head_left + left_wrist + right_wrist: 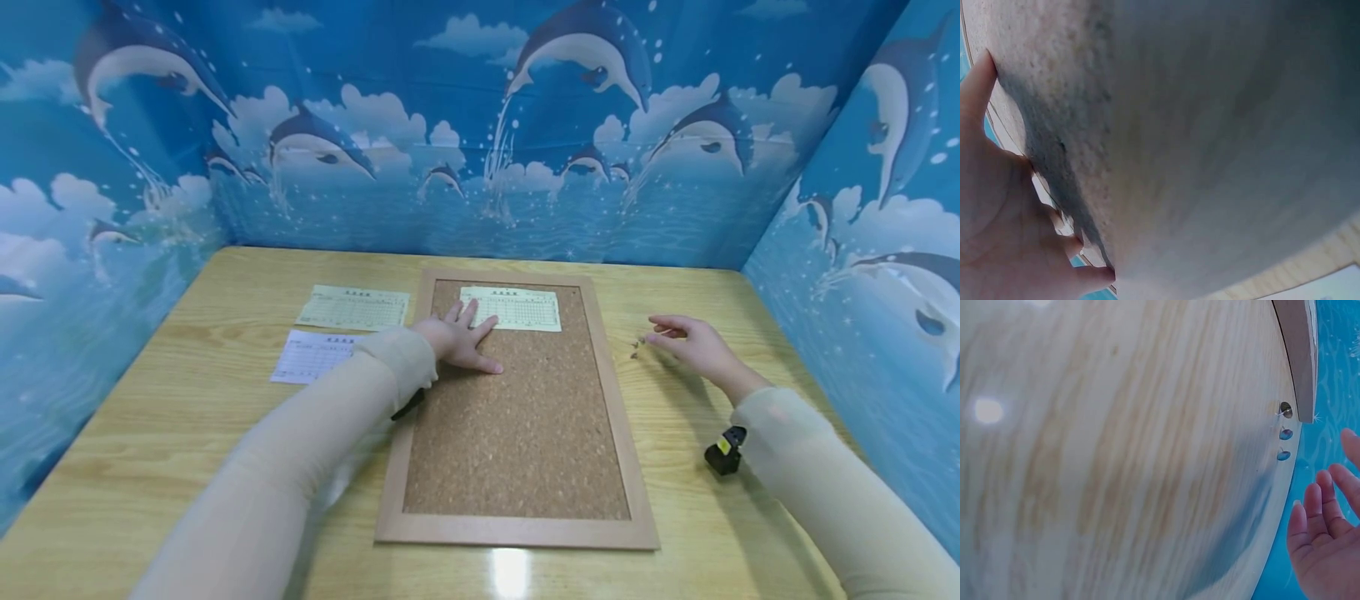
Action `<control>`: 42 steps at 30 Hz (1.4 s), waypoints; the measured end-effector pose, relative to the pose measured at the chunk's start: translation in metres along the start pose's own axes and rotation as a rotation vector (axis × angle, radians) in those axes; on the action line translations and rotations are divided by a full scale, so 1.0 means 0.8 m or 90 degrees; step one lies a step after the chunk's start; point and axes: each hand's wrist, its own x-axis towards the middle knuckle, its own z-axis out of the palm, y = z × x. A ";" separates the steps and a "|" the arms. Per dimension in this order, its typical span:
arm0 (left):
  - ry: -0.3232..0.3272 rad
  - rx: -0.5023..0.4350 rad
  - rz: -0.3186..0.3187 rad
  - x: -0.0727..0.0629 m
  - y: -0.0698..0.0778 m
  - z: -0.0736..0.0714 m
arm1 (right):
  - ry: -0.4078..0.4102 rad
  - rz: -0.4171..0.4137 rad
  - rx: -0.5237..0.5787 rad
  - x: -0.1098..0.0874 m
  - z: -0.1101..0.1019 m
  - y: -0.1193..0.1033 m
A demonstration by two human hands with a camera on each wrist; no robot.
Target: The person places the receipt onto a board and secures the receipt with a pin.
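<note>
My left hand (465,343) lies with spread fingers on a cork board (517,433) in a wooden frame. Its fingertips touch the lower left of a pale green printed form (517,310), which lies at the board's top. In the left wrist view the same hand's fingers (979,81) press against the cork. To the board's right, my right hand (693,343) hovers near a few small thumbtacks (635,348), fingers loosely bent. The right wrist view shows thumbtacks (1285,434) lying on the table, apart from that hand's relaxed fingers (1314,515).
Left of the board lie another green form (356,307) and a pale purple form (311,357), the latter partly covered by my left sleeve. The wooden table (187,400) is enclosed by a blue dolphin-print cloth (405,200) at the back and sides.
</note>
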 end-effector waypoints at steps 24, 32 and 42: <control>-0.013 0.005 -0.008 0.003 -0.002 0.003 | -0.013 0.031 0.018 0.004 -0.002 0.013; -0.001 -0.010 -0.003 -0.002 0.001 0.002 | -0.036 0.040 0.008 0.005 0.001 0.012; -0.002 -0.002 -0.006 0.005 -0.001 0.002 | -0.051 0.084 -0.012 0.013 0.004 0.017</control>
